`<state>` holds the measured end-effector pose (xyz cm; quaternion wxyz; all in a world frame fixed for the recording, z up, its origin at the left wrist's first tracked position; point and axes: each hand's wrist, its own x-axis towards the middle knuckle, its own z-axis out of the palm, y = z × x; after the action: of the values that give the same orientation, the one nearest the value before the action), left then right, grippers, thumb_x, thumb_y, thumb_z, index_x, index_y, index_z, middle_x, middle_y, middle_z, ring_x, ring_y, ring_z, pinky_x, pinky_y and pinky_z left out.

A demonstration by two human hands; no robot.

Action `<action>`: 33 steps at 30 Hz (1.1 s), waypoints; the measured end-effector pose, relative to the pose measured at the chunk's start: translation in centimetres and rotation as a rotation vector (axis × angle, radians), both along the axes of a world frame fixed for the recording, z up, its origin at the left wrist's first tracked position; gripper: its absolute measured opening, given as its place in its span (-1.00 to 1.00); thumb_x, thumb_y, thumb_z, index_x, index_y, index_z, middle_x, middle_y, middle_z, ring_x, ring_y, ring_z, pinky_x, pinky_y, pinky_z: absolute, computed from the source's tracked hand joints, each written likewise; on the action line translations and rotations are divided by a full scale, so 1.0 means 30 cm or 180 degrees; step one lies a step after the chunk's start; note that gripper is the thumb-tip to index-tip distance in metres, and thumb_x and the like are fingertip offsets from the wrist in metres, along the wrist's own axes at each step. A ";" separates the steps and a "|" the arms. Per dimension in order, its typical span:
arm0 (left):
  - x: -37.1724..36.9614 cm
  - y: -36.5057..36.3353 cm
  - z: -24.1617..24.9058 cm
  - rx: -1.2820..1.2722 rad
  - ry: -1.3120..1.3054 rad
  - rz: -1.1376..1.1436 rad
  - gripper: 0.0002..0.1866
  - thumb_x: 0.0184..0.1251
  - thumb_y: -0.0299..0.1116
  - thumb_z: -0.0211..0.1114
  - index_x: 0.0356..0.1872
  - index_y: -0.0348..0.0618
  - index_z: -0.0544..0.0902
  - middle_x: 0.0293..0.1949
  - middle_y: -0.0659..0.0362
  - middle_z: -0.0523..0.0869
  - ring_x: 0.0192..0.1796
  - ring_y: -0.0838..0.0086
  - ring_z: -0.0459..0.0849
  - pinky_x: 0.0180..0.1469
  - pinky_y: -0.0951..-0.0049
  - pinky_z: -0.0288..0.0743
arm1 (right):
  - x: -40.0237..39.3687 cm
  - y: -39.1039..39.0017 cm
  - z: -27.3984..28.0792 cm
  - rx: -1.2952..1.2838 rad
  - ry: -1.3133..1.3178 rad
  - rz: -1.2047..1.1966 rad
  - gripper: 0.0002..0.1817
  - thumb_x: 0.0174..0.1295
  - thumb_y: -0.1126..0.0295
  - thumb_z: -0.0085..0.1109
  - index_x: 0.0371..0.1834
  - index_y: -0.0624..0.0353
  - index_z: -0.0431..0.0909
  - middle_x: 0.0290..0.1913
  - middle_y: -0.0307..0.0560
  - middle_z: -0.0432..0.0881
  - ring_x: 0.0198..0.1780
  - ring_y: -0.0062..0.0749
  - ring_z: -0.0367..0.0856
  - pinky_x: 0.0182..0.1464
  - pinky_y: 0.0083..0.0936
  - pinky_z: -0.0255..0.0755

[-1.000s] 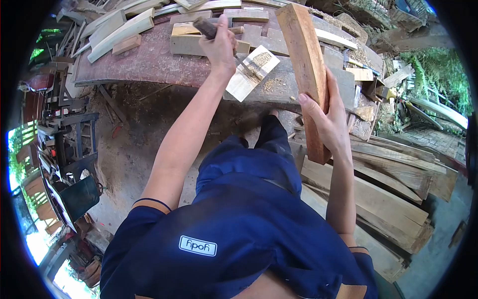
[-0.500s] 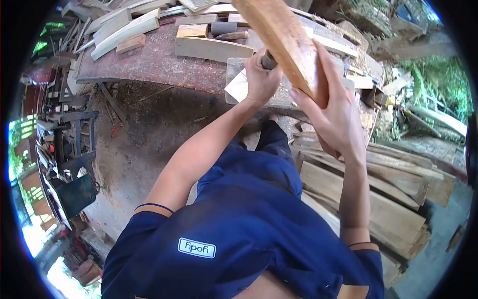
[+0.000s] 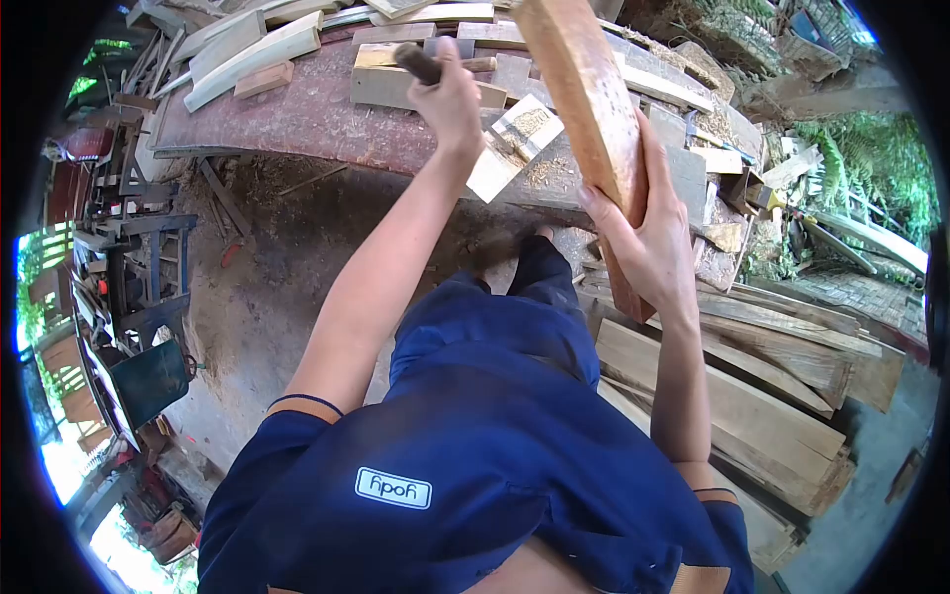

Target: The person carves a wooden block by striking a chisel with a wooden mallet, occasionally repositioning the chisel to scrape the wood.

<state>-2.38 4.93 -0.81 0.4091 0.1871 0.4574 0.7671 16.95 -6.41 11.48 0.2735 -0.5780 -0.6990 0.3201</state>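
My left hand [image 3: 453, 111] is closed round a short dark cylindrical object [image 3: 418, 64], raised over the near side of the workbench [image 3: 297, 124], its thumb pointing up. My right hand [image 3: 648, 238] grips a long, thick reddish-brown wooden piece [image 3: 589, 104] that slants from the top of the view down past my palm, fingers on its right side and thumb on its left. A gap lies between the dark object and the wooden piece. Between my hands, a pale flat board [image 3: 495, 173] with shavings and a dark strip on it rests at the bench edge.
Wood blocks [image 3: 262, 79] and curved pale strips [image 3: 252, 61] lie on the bench. Stacked planks [image 3: 752, 416] are on the floor at the right. A dark metal frame [image 3: 153, 267] and a green box-like object [image 3: 148, 384] stand at the left.
My left hand has moved left and up, away from the wooden piece, with the dark object in it. The wooden piece has shifted right and stands more upright, uncovering the pale board.
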 end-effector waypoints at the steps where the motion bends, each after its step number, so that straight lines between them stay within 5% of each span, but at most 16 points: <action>1: -0.017 0.008 -0.008 0.0002 -0.0001 0.0004 -0.60 0.48 -0.18 0.26 -0.57 -0.03 0.36 -0.73 0.36 0.37 -0.75 0.67 0.29 -0.69 0.59 0.12 | 0.010 -0.010 -0.014 0.0093 -0.0063 -0.0149 -0.09 0.16 0.19 0.29 0.58 0.00 0.05 0.09 0.36 0.64 0.05 0.26 0.68 0.12 -0.11 0.53; 5: -0.053 -0.015 -0.016 -0.0120 -0.0432 0.0225 -0.66 0.50 -0.19 0.21 -0.47 -0.05 0.36 -0.69 0.35 0.37 -0.69 0.66 0.33 -0.64 0.59 0.18 | 0.052 -0.039 -0.050 -0.0016 0.0035 -0.0265 -0.09 0.18 0.17 0.30 0.57 0.03 0.05 0.19 0.37 0.58 0.15 0.20 0.64 0.19 -0.10 0.49; 9: -0.052 -0.063 -0.043 0.0421 -0.0373 -0.0204 -0.82 0.47 -0.26 0.16 -0.27 -0.11 0.43 -0.51 0.30 0.47 -0.42 0.61 0.46 -0.31 0.56 0.33 | 0.066 -0.059 -0.071 -0.0199 0.0089 -0.0365 -0.09 0.18 0.17 0.31 0.57 0.02 0.05 0.18 0.35 0.59 0.15 0.19 0.64 0.20 -0.10 0.48; 13: -0.033 -0.128 -0.017 0.0636 0.0509 -0.0729 -0.87 0.52 -0.35 0.08 -0.11 -0.18 0.44 -0.31 0.22 0.53 -0.32 0.53 0.54 -0.17 0.49 0.43 | 0.073 -0.066 -0.089 -0.0255 0.0055 -0.0387 -0.10 0.18 0.17 0.32 0.57 -0.01 0.07 0.20 0.33 0.58 0.16 0.19 0.64 0.21 -0.11 0.48; 16: -0.022 -0.179 0.023 0.0339 0.1908 -0.1197 -0.84 0.54 -0.36 0.18 -0.08 -0.26 0.49 -0.27 0.22 0.64 -0.17 0.64 0.60 -0.07 0.55 0.48 | 0.074 -0.062 -0.089 -0.0176 0.0106 -0.0354 -0.11 0.17 0.18 0.32 0.56 0.00 0.09 0.22 0.31 0.57 0.19 0.17 0.62 0.23 -0.12 0.47; 24: 0.006 -0.234 0.059 0.0162 0.2685 -0.1339 -0.84 0.44 -0.40 0.32 -0.16 -0.27 0.56 -0.26 0.28 0.65 -0.21 0.70 0.57 -0.13 0.59 0.52 | 0.022 -0.032 0.039 0.0366 0.0875 -0.0323 -0.12 0.11 0.32 0.35 0.53 0.09 0.14 0.25 0.25 0.53 0.25 -0.03 0.58 0.29 -0.18 0.40; 27: 0.026 -0.226 0.024 0.0351 0.2109 -0.1270 -0.86 0.42 -0.45 0.33 -0.16 -0.27 0.55 -0.22 0.28 0.65 -0.19 0.70 0.57 -0.09 0.60 0.51 | 0.000 -0.011 0.092 0.0749 0.1040 0.0017 -0.12 0.09 0.36 0.35 0.51 0.14 0.14 0.24 0.26 0.53 0.23 -0.04 0.59 0.28 -0.18 0.41; 28: 0.031 -0.222 0.018 0.0349 0.2108 -0.1266 -0.86 0.42 -0.45 0.33 -0.16 -0.27 0.55 -0.22 0.28 0.65 -0.19 0.70 0.57 -0.09 0.60 0.51 | -0.002 0.008 0.103 0.1122 0.0822 0.0191 -0.13 0.14 0.27 0.34 0.49 0.30 0.13 0.22 0.16 0.45 0.11 -0.22 0.57 0.07 -0.33 0.54; 31: 0.045 -0.221 0.019 0.0621 0.2110 -0.1049 -0.87 0.35 -0.49 0.37 -0.19 -0.23 0.57 -0.38 0.28 0.67 -0.33 0.72 0.59 -0.23 0.62 0.51 | -0.036 0.029 0.137 0.1392 0.1189 0.0330 -0.12 0.12 0.25 0.35 0.48 0.31 0.14 0.21 0.18 0.46 0.11 -0.19 0.57 0.07 -0.30 0.55; 33: 0.049 -0.244 0.034 0.0517 0.1938 -0.1075 -0.86 0.34 -0.48 0.38 -0.19 -0.22 0.58 -0.38 0.27 0.68 -0.33 0.72 0.58 -0.23 0.63 0.50 | -0.046 0.030 0.143 0.1101 0.0682 0.0275 -0.15 0.11 0.25 0.34 0.47 0.29 0.18 0.08 0.27 0.59 -0.10 -0.10 0.70 -0.04 -0.24 0.62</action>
<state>-0.90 -2.39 0.20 0.3589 0.5119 0.4585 0.6316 15.57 -5.50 15.78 0.4275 -0.4546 -0.7346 0.2664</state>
